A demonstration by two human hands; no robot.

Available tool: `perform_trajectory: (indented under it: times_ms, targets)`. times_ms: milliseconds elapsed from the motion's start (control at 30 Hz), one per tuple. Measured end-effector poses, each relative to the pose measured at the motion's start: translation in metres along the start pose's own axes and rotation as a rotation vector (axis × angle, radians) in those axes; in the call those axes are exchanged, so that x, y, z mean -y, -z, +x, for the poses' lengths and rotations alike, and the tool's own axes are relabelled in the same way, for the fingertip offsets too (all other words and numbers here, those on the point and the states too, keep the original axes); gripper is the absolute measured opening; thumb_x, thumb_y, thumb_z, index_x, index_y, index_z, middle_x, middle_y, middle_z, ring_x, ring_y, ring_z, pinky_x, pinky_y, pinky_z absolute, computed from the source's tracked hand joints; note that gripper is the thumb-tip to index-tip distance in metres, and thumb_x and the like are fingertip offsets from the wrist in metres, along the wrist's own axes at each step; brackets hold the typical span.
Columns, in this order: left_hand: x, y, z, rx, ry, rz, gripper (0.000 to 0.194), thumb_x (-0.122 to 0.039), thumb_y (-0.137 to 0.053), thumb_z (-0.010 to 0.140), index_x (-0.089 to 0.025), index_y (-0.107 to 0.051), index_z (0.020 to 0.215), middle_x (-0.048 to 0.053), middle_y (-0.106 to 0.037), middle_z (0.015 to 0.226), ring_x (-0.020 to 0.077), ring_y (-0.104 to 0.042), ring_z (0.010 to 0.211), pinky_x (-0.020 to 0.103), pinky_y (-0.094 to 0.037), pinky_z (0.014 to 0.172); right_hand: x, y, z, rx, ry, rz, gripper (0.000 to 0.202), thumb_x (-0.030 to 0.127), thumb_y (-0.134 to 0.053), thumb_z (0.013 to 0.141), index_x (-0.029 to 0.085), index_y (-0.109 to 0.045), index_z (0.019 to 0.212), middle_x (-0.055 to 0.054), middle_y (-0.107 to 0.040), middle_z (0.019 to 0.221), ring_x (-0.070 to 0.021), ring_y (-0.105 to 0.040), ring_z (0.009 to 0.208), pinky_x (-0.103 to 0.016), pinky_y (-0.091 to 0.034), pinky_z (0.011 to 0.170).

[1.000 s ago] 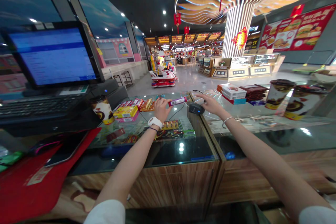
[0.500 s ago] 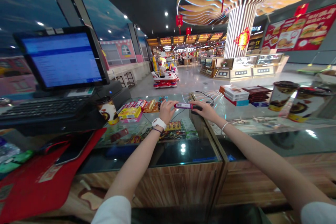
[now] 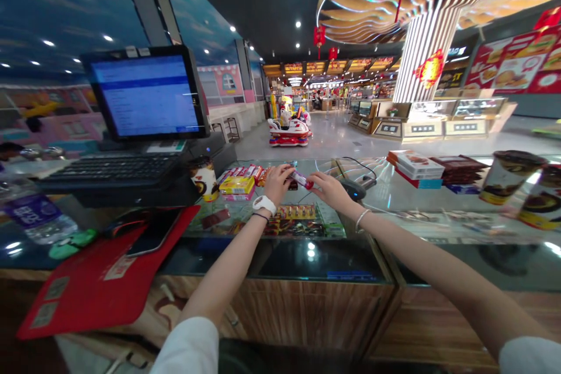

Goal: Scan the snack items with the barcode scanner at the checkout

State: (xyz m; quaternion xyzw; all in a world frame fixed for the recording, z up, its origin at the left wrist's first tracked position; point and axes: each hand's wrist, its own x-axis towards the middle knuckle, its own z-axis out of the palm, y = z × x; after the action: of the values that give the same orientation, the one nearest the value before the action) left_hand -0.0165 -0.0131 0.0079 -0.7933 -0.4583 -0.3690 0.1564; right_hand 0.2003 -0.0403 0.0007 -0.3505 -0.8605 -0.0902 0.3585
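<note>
A slim snack pack (image 3: 302,179) in a shiny red and purple wrapper with a pale label is held above the glass counter, tilted down to the right. My left hand (image 3: 277,184), with a white watch on the wrist, grips its left end. Fingertips of my right hand (image 3: 331,191) pinch the red right end. Just right of that hand a dark handheld scanner (image 3: 354,188) with a black cable lies on the counter. Left of my left hand are yellow and pink boxes (image 3: 237,187) and rows of red-wrapped sweets (image 3: 240,172).
A monitor (image 3: 146,93) and keyboard (image 3: 114,168) stand at left, beside a printed paper cup (image 3: 204,178). A phone (image 3: 154,234) lies on a red mat (image 3: 103,289). Stacked boxes (image 3: 416,167), brown packets (image 3: 458,169) and large cups (image 3: 511,175) stand at right.
The snack pack has turned from nearly level to slanting. My right hand has moved left and now sits apart from the dark scanner, which was at its fingers before. The view has swung left.
</note>
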Motion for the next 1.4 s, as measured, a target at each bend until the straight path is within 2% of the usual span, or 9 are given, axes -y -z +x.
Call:
perform_trajectory:
  times_ms: [133,333,500,633,867,1000,1167,1400]
  targets:
    - [0.018,0.012,-0.001,-0.050,0.115,0.064,0.040,-0.011,-0.054,0.088,-0.022,-0.065,0.124,0.010,-0.066,0.123,0.0257,-0.059,0.114,0.043,-0.044,0.105,0.020,-0.022,0.031,-0.017,-0.012,-0.014,0.023,0.017,-0.055,0.093,0.023,-0.063,0.114,-0.010,-0.066,0.114,-0.0253,-0.062,0.105,-0.037,-0.048,0.093]
    - [0.035,0.028,-0.004,-0.003,0.205,0.156,0.045,-0.014,-0.044,0.093,-0.024,-0.058,0.135,0.005,-0.061,0.139,0.0242,-0.056,0.124,0.051,-0.026,0.120,0.041,-0.057,0.070,-0.083,-0.118,-0.042,0.030,0.014,-0.055,0.090,0.018,-0.063,0.118,-0.012,-0.067,0.119,-0.0270,-0.061,0.109,-0.040,-0.042,0.100]
    - [0.059,0.043,-0.016,-0.068,0.459,0.297,0.042,-0.021,-0.042,0.095,-0.023,-0.060,0.133,0.005,-0.058,0.142,0.0259,-0.050,0.132,0.053,-0.016,0.124,0.055,-0.083,0.093,-0.086,-0.184,-0.038,0.034,0.012,-0.051,0.090,0.018,-0.063,0.121,-0.010,-0.068,0.117,-0.0252,-0.061,0.109,-0.038,-0.040,0.101]
    - [0.076,0.044,-0.026,-0.052,0.585,0.304,0.040,-0.028,-0.047,0.093,-0.024,-0.063,0.130,0.006,-0.058,0.142,0.0275,-0.048,0.135,0.056,-0.015,0.124,0.065,-0.104,0.110,-0.081,-0.234,-0.026,0.033,0.013,-0.050,0.091,0.019,-0.063,0.121,-0.011,-0.068,0.118,-0.0255,-0.061,0.110,-0.040,-0.038,0.102]
    - [0.085,0.033,-0.031,-0.001,0.626,0.254,0.038,-0.026,-0.050,0.090,-0.026,-0.066,0.125,0.004,-0.061,0.139,0.0254,-0.051,0.132,0.055,-0.013,0.124,0.075,-0.136,0.135,-0.061,-0.351,0.005,0.030,0.019,-0.053,0.092,0.020,-0.063,0.120,-0.011,-0.067,0.121,-0.0258,-0.061,0.111,-0.042,-0.037,0.102]
    - [0.084,0.030,-0.034,0.019,0.633,0.255,0.034,-0.028,-0.048,0.092,-0.024,-0.070,0.118,0.006,-0.067,0.130,0.0252,-0.057,0.124,0.051,-0.020,0.122,0.074,-0.147,0.145,-0.058,-0.417,0.031,0.029,0.022,-0.054,0.092,0.022,-0.063,0.119,-0.011,-0.067,0.120,-0.0258,-0.062,0.110,-0.040,-0.038,0.100]
    - [0.083,0.031,-0.036,0.025,0.622,0.263,0.030,-0.028,-0.047,0.094,-0.025,-0.072,0.108,0.004,-0.071,0.124,0.0231,-0.059,0.121,0.048,-0.024,0.120,0.075,-0.157,0.152,-0.042,-0.477,0.051,0.027,0.023,-0.057,0.090,0.023,-0.064,0.115,-0.010,-0.068,0.118,-0.0252,-0.063,0.108,-0.038,-0.042,0.094]
    - [0.083,0.031,-0.035,0.035,0.631,0.243,0.028,-0.028,-0.048,0.093,-0.026,-0.073,0.105,0.004,-0.071,0.122,0.0233,-0.059,0.119,0.048,-0.025,0.119,0.068,-0.160,0.149,-0.049,-0.531,0.098,0.019,0.027,-0.059,0.090,0.023,-0.066,0.107,-0.007,-0.070,0.113,-0.0235,-0.063,0.105,-0.037,-0.040,0.093]
